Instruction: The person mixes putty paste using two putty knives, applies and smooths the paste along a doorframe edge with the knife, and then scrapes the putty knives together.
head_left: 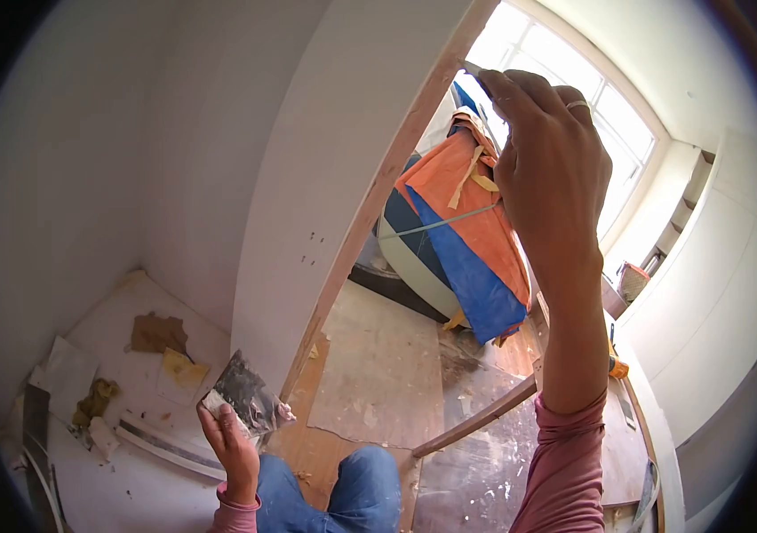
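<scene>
Right hand (556, 155) pinches thin blade (474, 68) at wooden edge (389, 169); left hand (235, 444), near left, grips smeared plate (243, 389). I judge edgework; next needs steadiness.

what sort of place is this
Probably a room being renovated: the floor covering is specked with white, orange and blue sheeting covers something bulky near the window, and the left hand holds a paste-smeared plate.

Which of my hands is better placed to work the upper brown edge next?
Probably your right hand: it is raised beside the brown edge, holding a thin tool. Your left hand is lower, occupied with a smeared plate.
</scene>
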